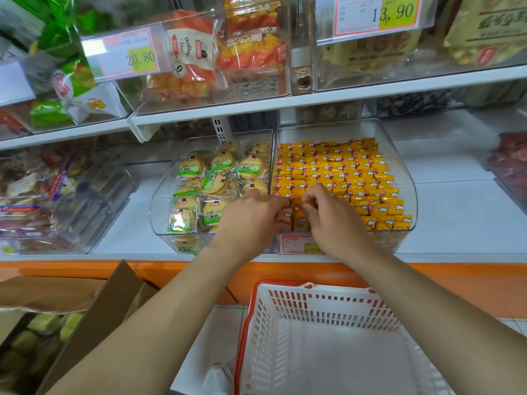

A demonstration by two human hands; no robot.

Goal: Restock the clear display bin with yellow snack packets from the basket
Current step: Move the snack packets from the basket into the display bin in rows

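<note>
Yellow snack packets (342, 172) with small white cloud marks lie in tidy rows inside the clear plastic display bin (412, 201) on the white shelf. Nearest the camera stands a white slotted plastic basket with a red rim (328, 309); no packets show on the part of its floor that is in view. To its left an open brown cardboard box (94, 309) holds pale green wrapped items. Two bare forearms reach over the basket to the bin's front left corner. There the left hand (251, 218) has its fingers curled, with one of the yellow snack packets held between thumb and fingers. The right hand (333, 215), just beside it, pinches packets with bent fingertips. A red-and-yellow price label (299, 243) sits on the bin's front, partly behind the wrists. Touching the bin's left side, a second clear bin (158, 203) holds round biscuits in green-labelled wrappers (216, 181). Above, further clear bins carry price tags reading 20.80 (128, 57) and 13.90 (379, 12).
</note>
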